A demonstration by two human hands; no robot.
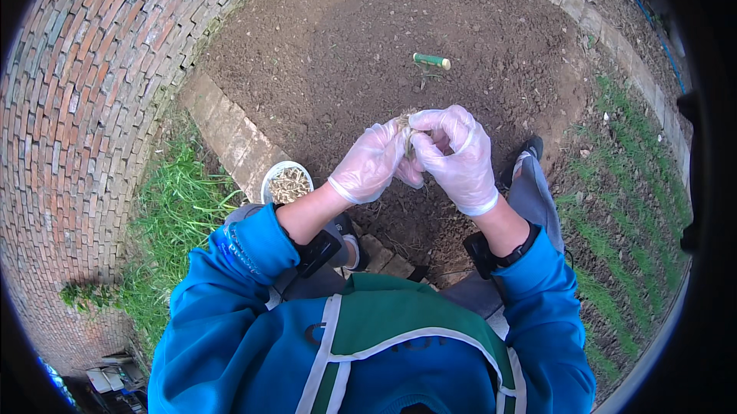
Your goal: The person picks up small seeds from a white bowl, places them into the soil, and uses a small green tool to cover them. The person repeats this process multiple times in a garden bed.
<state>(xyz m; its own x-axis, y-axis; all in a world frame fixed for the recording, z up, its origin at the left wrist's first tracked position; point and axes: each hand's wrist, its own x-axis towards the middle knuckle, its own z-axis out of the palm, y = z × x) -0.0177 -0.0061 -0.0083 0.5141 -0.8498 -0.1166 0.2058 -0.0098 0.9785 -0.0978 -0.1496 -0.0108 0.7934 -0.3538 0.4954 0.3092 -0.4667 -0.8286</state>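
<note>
My left hand [368, 161] and my right hand [458, 160], both in thin clear plastic gloves, meet over the soil bed. Pinched between their fingertips is a small clump of dry, tan plant matter [403, 121], with a greenish strand hanging below it. The gloved fingers hide much of the clump, so its exact kind is unclear. Below and left of my left hand stands a round white tub [264, 189]. Pale, dry, slender plant pieces [289, 183] fill it. Beyond my hands, a hand tool with a green handle [430, 61] rests at the soil, its working end hard to see.
Bare brown soil [368, 28] stretches ahead, bordered by a brick edging [230, 126] on the left. A brick wall [86, 114] rises beyond tall grass [173, 212]. Rows of green seedlings [622, 229] grow on the right. A blue hose [650, 16] runs along the far right.
</note>
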